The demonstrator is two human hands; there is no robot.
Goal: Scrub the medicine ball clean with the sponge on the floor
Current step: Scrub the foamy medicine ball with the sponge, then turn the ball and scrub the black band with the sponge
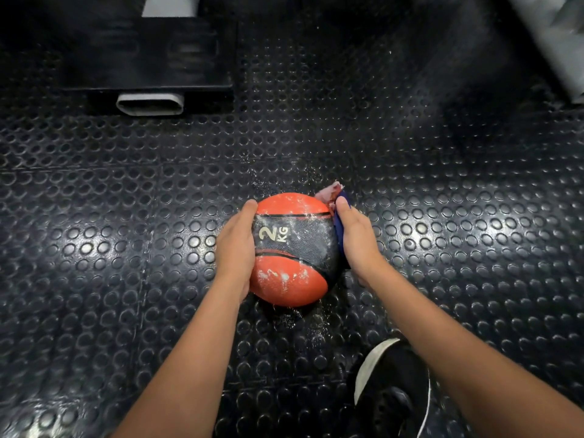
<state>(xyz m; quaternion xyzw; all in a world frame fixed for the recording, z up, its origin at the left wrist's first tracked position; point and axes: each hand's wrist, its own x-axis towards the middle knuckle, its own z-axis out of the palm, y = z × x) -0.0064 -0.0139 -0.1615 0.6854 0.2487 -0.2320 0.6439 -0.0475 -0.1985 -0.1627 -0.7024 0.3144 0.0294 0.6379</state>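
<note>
2 kg medicine ball (292, 248), orange/black, sits on studded rubber floor (126, 216), centre frame. White residue on its surface, specks on the mat around it. L hand (235, 248) lies flat vs ball's left side, fingers extended, not clenched. R hand (358, 241) grasps blue sponge (338, 229), pressing it to ball's right side. Black shoe (392, 390) bottom right.

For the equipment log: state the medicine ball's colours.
Orange-red medicine ball with a black band, head view.
</note>
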